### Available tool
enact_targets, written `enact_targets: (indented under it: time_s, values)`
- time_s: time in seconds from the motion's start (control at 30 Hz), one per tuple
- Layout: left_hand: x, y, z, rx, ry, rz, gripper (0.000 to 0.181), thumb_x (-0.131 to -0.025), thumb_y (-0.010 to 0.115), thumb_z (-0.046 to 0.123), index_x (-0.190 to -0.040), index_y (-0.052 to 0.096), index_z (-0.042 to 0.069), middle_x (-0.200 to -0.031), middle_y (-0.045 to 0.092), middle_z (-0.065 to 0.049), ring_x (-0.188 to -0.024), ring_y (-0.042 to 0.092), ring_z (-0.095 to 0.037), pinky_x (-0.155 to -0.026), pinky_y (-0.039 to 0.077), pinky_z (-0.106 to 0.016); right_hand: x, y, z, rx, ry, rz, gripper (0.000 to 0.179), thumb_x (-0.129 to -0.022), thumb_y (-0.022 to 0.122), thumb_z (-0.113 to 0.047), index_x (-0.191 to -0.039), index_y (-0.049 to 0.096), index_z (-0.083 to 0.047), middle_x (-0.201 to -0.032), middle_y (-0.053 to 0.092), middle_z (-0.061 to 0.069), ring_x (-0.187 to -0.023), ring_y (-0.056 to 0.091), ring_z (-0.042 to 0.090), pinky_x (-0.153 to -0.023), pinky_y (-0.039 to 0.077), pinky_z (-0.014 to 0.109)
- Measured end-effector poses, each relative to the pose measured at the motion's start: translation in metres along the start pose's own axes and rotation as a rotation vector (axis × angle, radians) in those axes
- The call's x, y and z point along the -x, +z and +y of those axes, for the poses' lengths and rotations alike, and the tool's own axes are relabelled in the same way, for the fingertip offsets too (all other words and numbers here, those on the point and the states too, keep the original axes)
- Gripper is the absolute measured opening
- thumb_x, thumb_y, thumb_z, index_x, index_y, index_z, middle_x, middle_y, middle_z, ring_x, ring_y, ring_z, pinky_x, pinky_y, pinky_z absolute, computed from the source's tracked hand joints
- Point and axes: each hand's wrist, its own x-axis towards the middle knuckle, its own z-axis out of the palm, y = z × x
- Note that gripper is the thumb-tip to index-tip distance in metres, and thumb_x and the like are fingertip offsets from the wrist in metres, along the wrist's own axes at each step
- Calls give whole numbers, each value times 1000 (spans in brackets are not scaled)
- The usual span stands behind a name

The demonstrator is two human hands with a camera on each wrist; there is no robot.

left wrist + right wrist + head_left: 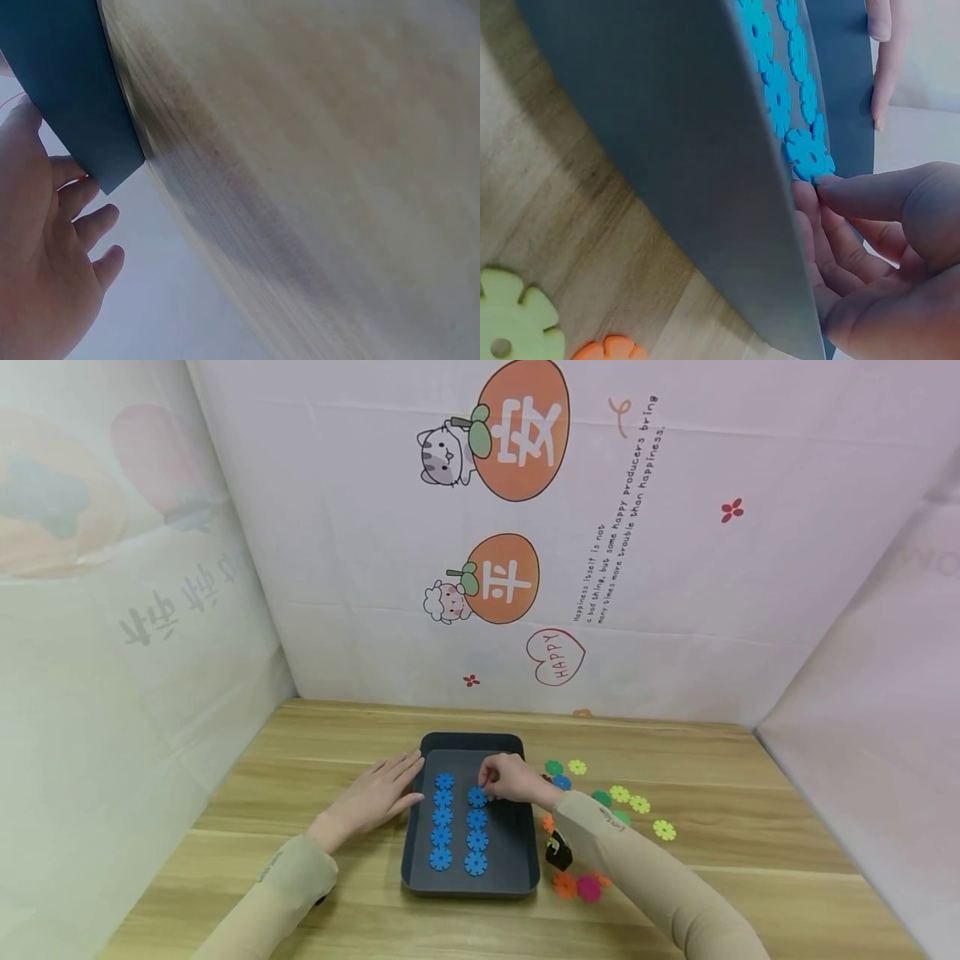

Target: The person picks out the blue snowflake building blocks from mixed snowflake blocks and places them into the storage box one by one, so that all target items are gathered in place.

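A dark grey rectangular tray (513, 864) holds blue notched plastic discs in two columns. The left column (442, 817) runs along the tray's left half, and the right column (477, 841) stands apart from it. At the far end of the right column, my right hand (513, 778) pinches a blue disc (810, 155) between thumb and fingertips. This disc looks tilted in the right wrist view, close to its neighbour. My left hand (377, 795) rests at the tray's left rim with its fingers extended, and they touch the outer wall in the left wrist view.
Right of the tray lie loose notched discs on the wooden table (750, 877): yellow-green (664, 830), green (602, 797), orange (565, 885), magenta (588, 887) and blue (561, 782). My right forearm hides part of this group. A printed white cloth (360, 568) stands behind the table.
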Motion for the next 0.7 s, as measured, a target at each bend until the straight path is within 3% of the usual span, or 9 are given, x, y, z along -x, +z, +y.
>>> enact_targets:
  time_s: [0.2,0.7]
  values:
    - [0,-1,0,4,-4,-4,64,-104,46,44,-154,35,4,-160,35,-15,-147,37,-36,-120,31,-56,-2,-1,1,17,3,-10,4,-89,66,4,-93,68,3,-80,70,11,-66,66,16,-61,56,23]
    - [-1,-1,1,7,-6,-13,64,-104,45,44,-154,35,4,-161,34,-15,-147,36,-36,-121,30,-56,-2,-1,-1,11,-10,-16,5,-90,64,5,-92,69,3,-80,71,12,-66,64,14,-60,55,22]
